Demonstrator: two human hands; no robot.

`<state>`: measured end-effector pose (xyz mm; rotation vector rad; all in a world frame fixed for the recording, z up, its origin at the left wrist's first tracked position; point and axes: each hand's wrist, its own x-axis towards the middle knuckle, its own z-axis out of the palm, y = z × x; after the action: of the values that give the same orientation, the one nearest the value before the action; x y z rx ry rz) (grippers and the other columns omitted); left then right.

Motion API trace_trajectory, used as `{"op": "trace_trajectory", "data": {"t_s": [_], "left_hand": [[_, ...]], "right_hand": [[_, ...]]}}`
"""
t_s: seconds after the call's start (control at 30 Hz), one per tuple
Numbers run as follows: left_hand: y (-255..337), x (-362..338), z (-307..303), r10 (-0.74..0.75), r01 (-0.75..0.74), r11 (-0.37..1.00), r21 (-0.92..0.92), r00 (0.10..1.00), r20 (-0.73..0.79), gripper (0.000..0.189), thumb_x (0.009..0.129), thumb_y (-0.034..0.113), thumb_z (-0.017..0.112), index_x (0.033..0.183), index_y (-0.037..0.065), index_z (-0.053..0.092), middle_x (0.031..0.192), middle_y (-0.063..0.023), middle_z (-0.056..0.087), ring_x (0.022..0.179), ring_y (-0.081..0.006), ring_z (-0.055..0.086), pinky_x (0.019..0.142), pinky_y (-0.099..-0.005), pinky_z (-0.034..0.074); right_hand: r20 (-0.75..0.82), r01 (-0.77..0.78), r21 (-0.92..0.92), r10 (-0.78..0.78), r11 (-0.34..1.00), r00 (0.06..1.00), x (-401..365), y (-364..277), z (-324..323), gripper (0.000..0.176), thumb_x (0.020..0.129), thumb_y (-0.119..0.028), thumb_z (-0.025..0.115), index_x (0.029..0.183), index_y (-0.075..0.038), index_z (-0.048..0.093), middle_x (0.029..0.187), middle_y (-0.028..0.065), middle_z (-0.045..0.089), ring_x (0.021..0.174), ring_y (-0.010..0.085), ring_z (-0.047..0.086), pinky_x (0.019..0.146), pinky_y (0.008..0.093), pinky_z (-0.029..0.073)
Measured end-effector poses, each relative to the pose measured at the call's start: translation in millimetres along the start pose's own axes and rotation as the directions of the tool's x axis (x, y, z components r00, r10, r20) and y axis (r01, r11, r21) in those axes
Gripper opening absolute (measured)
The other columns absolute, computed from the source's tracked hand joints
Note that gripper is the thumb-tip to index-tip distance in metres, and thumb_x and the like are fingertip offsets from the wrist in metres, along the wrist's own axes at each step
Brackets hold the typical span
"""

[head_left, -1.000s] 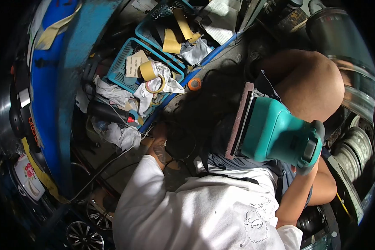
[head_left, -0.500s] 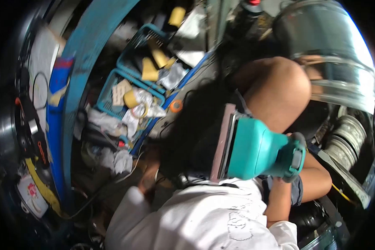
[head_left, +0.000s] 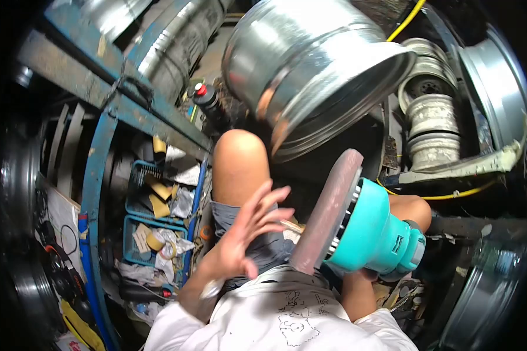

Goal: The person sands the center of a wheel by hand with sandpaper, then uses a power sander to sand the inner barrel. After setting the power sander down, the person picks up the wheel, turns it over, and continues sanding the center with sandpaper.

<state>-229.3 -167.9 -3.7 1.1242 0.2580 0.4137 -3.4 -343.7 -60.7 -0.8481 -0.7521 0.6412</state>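
Observation:
My right hand point(head_left: 364, 279), mostly hidden behind the tool, grips a teal electric sander point(head_left: 366, 228). The sander is held up on its side in front of my right thigh, its reddish-brown abrasive face point(head_left: 328, 213) turned left. My left hand point(head_left: 240, 237) is raised over my lap with fingers spread, slightly blurred. It holds nothing and is apart from the sander's face. Beyond my knees a large shiny metal wheel rim point(head_left: 310, 44) lies tilted, its open end facing down and right.
Blue baskets point(head_left: 129, 202) with abrasive pieces and tape rolls are at left, behind a blue metal frame point(head_left: 96, 169). A black bottle with a red cap point(head_left: 208, 102) stands near my knee. Stacked dirty rims point(head_left: 433, 131) and a yellow hose point(head_left: 451, 196) are at right.
My view has swung to the right and up, bringing the wheel rim to the centre. My left hand has risen from low at the left to above my lap. The sander stays in my right hand.

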Motion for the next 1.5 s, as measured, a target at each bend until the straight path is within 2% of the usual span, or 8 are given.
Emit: {"op": "trace_trajectory", "data": {"t_s": [0.1, 0.17, 0.23, 0.43, 0.6, 0.77, 1.1, 1.5], "left_hand": [[-24, 100, 30, 0.123, -0.056, 0.966, -0.254, 0.958, 0.258, 0.085, 0.105, 0.047, 0.058, 0.169, 0.017, 0.012, 0.17, -0.0203, 0.028, 0.142, -0.0331, 0.049, 0.114, -0.0502, 0.045], [-48, 119, 70, 0.064, -0.109, 0.985, 0.132, 0.949, 0.31, 0.05, 0.104, 0.024, 0.061, 0.151, 0.01, 0.049, 0.144, -0.0126, 0.058, 0.122, -0.0209, 0.062, 0.106, -0.0371, 0.05], [-100, 134, 80, -0.374, 0.384, 0.919, -0.087, 0.921, 0.107, 0.04, 0.103, 0.025, 0.063, 0.14, 0.01, 0.059, 0.123, -0.0077, 0.066, 0.112, -0.0173, 0.064, 0.099, -0.0363, 0.053], [-70, 176, 65, -0.736, 0.745, 0.635, -0.203, 0.664, 0.134, 0.064, 0.106, 0.057, 0.052, 0.156, 0.019, 0.046, 0.134, -0.0122, 0.06, 0.12, -0.0249, 0.063, 0.101, -0.0427, 0.054], [46, 205, 67, -0.264, 0.236, 0.935, 0.263, 0.961, 0.076, 0.079, 0.103, 0.065, 0.047, 0.163, 0.017, 0.033, 0.156, -0.0184, 0.046, 0.136, -0.0288, 0.054, 0.104, -0.0501, 0.051], [122, 258, 44, 0.445, -0.429, 0.586, 0.687, 0.879, 0.17, 0.062, 0.105, 0.047, 0.048, 0.149, 0.003, 0.049, 0.133, -0.0197, 0.067, 0.128, -0.0281, 0.062, 0.103, -0.0425, 0.051], [63, 326, 7, 0.308, -0.347, 0.773, 0.531, 0.937, 0.166, 0.052, 0.105, 0.019, 0.061, 0.149, -0.008, 0.051, 0.153, -0.0205, 0.053, 0.148, -0.028, 0.045, 0.125, -0.0391, 0.029], [68, 325, 15, 0.333, -0.299, 0.576, 0.761, 0.936, 0.116, 0.058, 0.103, 0.034, 0.045, 0.138, -0.008, 0.063, 0.145, -0.0194, 0.06, 0.139, -0.0276, 0.052, 0.122, -0.0394, 0.031]], "right_hand": [[-0.08, 0.204, -0.222, -0.226, 0.953, 0.971, -9, -23, -22, 0.135, 0.064, -0.059, 0.095, 0.162, -0.017, 0.012, 0.147, 0.0198, 0.042, 0.113, 0.0283, 0.059, 0.098, 0.0429, 0.051], [-0.137, 0.135, -0.496, -0.231, 0.858, 0.963, -36, -22, -45, 0.134, 0.068, -0.058, 0.095, 0.165, -0.016, 0.012, 0.146, 0.0214, 0.045, 0.118, 0.0303, 0.057, 0.101, 0.044, 0.049], [-0.223, 0.015, -0.692, -0.234, 0.721, 0.946, -61, -11, -61, 0.122, 0.078, -0.052, 0.091, 0.165, -0.014, 0.014, 0.142, 0.022, 0.049, 0.12, 0.032, 0.055, 0.103, 0.0455, 0.048], [-0.161, 0.065, -0.714, -0.253, 0.697, 0.954, -36, 3, -65, 0.078, 0.082, -0.032, 0.089, 0.139, -0.013, 0.04, 0.126, 0.0229, 0.057, 0.111, 0.0344, 0.06, 0.099, 0.049, 0.049], [-0.327, -0.239, -0.117, 0.19, 0.964, 0.926, 68, -39, -85, 0.05, 0.096, -0.047, 0.066, 0.129, -0.016, 0.045, 0.104, 0.0116, 0.061, 0.083, 0.0248, 0.066, 0.06, 0.035, 0.057], [-0.194, -0.747, 0.423, 0.857, 0.512, 0.477, 119, 24, -138, 0.037, 0.097, -0.053, 0.055, 0.12, -0.025, 0.048, 0.091, 0.0124, 0.061, 0.058, 0.0264, 0.063, 0.045, 0.0433, 0.056], [-0.607, -0.673, -0.363, 0.384, 0.644, 0.695, 143, 104, -111, 0.069, 0.09, -0.043, 0.069, 0.144, -0.002, 0.053, 0.141, 0.0279, 0.062, 0.134, 0.036, 0.06, 0.108, 0.0431, 0.049], [-0.766, -0.344, -0.208, 0.066, 0.916, 0.639, 306, 178, -70, 0.042, 0.09, -0.036, 0.069, 0.116, -0.003, 0.068, 0.112, 0.0269, 0.072, 0.109, 0.046, 0.068, 0.094, 0.0504, 0.053]]}}
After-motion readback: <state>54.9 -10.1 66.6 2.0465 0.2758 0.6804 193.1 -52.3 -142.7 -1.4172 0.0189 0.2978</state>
